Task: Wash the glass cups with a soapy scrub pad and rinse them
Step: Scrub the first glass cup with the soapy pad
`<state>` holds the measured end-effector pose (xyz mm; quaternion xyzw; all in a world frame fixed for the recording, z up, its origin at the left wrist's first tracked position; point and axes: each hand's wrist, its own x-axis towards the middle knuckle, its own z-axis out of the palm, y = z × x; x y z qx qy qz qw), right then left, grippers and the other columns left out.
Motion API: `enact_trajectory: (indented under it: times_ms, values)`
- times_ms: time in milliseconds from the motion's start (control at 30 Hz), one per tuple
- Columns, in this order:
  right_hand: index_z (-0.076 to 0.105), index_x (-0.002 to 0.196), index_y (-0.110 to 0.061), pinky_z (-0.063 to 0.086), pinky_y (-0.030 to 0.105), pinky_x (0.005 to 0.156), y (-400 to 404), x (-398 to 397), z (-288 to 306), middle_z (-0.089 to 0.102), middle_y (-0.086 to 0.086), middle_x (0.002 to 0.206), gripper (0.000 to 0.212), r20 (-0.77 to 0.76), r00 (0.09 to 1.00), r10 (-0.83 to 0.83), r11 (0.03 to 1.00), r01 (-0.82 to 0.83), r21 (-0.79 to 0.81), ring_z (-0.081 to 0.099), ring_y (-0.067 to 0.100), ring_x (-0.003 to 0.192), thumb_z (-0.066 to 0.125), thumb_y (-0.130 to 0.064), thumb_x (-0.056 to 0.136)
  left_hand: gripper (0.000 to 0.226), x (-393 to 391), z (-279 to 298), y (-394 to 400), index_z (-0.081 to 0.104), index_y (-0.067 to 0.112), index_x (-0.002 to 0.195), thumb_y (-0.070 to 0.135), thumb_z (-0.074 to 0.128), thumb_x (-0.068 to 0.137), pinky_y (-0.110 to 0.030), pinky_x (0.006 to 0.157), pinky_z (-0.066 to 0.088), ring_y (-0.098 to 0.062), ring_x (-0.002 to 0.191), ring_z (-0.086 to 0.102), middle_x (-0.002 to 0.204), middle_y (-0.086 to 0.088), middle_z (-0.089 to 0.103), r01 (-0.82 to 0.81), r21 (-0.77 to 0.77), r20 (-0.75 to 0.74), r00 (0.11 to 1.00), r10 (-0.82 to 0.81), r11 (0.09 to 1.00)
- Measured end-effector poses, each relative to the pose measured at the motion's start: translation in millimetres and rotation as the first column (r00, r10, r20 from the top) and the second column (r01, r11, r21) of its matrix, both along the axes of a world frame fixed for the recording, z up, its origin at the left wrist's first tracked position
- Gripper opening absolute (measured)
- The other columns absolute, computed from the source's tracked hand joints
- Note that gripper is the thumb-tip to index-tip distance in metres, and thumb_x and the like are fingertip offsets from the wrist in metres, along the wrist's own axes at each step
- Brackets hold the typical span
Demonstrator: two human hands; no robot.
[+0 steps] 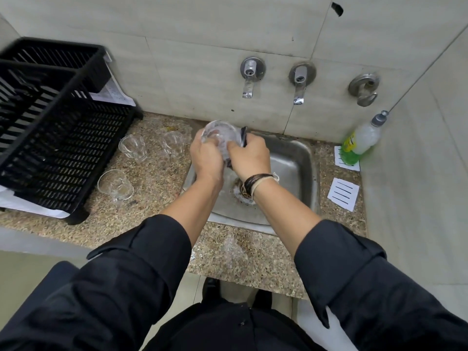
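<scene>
Your left hand (pixel 206 158) grasping a glass cup (pixel 220 136) over the sink (pixel 298 158), your right hand (pixel 249 157) gripping a dark scrub pad (pixel 243 136) against it, three cups (pixel 133 146) on the counter (pixel 157 183).

Small washing-up corner, kitchenette or pantry type. Stainless sink (pixel 291 163) set in speckled granite counter (pixel 152 188), tucked into corner of pale tiled walls (pixel 202 26). Two wall taps (pixel 249 77) directly above sink, round metal fitting (pixel 363 88) on wall to its right. Black plastic dish rack (pixel 58 127) left of sink; glass cups (pixel 133 148) on counter between rack and sink. Dish soap bottle (pixel 359 143) right of sink, in corner. Tiled floor (pixel 25 269) below counter edge.
</scene>
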<state>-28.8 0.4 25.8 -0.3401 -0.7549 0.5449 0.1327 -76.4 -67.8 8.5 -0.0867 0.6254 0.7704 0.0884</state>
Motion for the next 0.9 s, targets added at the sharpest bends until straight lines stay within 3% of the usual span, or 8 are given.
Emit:
enact_trajectory:
  times_ms: [133,200,267,400,533,600,733,900]
  values:
    - [0.066,0.080,-0.010,0.054,0.037,0.072,-5.9,4.8,-2.6,0.070,0.007,0.079,0.017,-0.021,0.999,0.038,0.999,-0.037,0.013,0.066,0.031,0.081,0.061,-0.023,0.090,0.028,-11.8,-18.5,-4.7,0.070,0.015,0.091,0.002,0.052,0.072,-0.052,0.093,0.056,-0.032,0.095,0.070,0.095,-0.009,0.072,-0.084,0.069,0.120,0.990,0.075,0.994]
    - [0.068,0.080,-0.016,0.057,0.045,0.081,-3.2,-2.5,-7.8,0.071,0.004,0.079,0.026,-0.058,0.997,0.045,0.991,-0.052,-0.122,0.068,0.031,0.085,0.064,-0.041,0.087,0.046,-19.1,-31.4,-3.2,0.069,0.009,0.113,0.009,0.059,0.068,-0.053,0.099,0.055,-0.037,0.109,0.068,0.113,-0.015,0.071,-0.084,0.120,0.183,0.981,0.061,0.989]
    - [0.072,0.083,-0.027,0.056,0.059,0.087,1.1,-9.1,-30.7,0.075,0.006,0.088,0.030,-0.109,0.994,-0.001,0.939,-0.037,-0.342,0.071,0.035,0.094,0.065,-0.056,0.078,0.042,-14.6,-15.2,-7.5,0.063,0.003,0.122,0.010,0.059,0.081,-0.041,0.088,0.057,-0.034,0.103,0.067,0.112,-0.018,0.069,-0.092,0.180,0.249,0.968,0.045,0.979]
    - [0.072,0.092,-0.023,0.054,0.060,0.093,-7.2,6.9,-24.3,0.074,0.015,0.101,0.012,-0.170,0.967,-0.190,0.778,0.043,-0.627,0.070,0.036,0.100,0.063,-0.030,0.089,0.022,-13.6,-11.7,-17.1,0.062,0.011,0.114,0.015,0.045,0.102,-0.031,0.065,0.049,-0.023,0.082,0.063,0.105,-0.013,0.068,-0.062,0.258,0.334,0.942,-0.028,0.964]
    - [0.063,0.125,-0.007,0.057,0.047,0.089,-8.2,7.0,-21.3,0.070,0.020,0.117,0.045,-0.152,0.955,-0.253,0.423,-0.032,-0.906,0.067,0.033,0.108,0.052,-0.044,0.101,0.038,-6.4,-17.6,-20.3,0.060,-0.001,0.130,0.024,0.042,0.108,-0.045,0.089,0.061,-0.033,0.105,0.073,0.119,-0.023,0.072,0.024,0.322,0.301,0.945,-0.127,0.946]
    - [0.063,0.121,-0.006,0.058,0.049,0.084,-4.6,5.8,-16.8,0.070,0.021,0.113,0.045,-0.118,0.954,-0.277,0.335,-0.020,-0.942,0.067,0.034,0.105,0.055,-0.045,0.100,0.040,-5.7,-20.8,-22.6,0.057,-0.001,0.135,0.025,0.041,0.110,-0.049,0.097,0.057,-0.035,0.111,0.071,0.123,-0.024,0.070,0.049,0.329,0.277,0.950,-0.146,0.943]
    - [0.065,0.108,-0.003,0.061,0.039,0.081,-4.1,2.9,-18.3,0.069,0.016,0.105,0.015,-0.153,0.974,-0.169,0.346,-0.087,-0.934,0.067,0.028,0.100,0.064,-0.014,0.097,0.039,-8.5,-31.2,-27.1,0.061,0.000,0.133,0.027,0.052,0.107,-0.053,0.102,0.054,-0.034,0.112,0.071,0.121,-0.020,0.072,0.086,0.261,0.226,0.963,-0.148,0.961]
    - [0.064,0.109,-0.001,0.060,0.029,0.062,-9.1,-1.1,-34.7,0.069,0.016,0.100,0.014,-0.110,0.973,-0.203,0.391,-0.023,-0.920,0.067,0.023,0.085,0.059,0.001,0.096,0.026,-10.7,-29.9,-27.4,0.066,0.004,0.122,0.019,0.059,0.103,-0.050,0.103,0.054,-0.031,0.110,0.072,0.115,-0.016,0.075,0.175,0.108,0.099,0.978,-0.186,0.979]
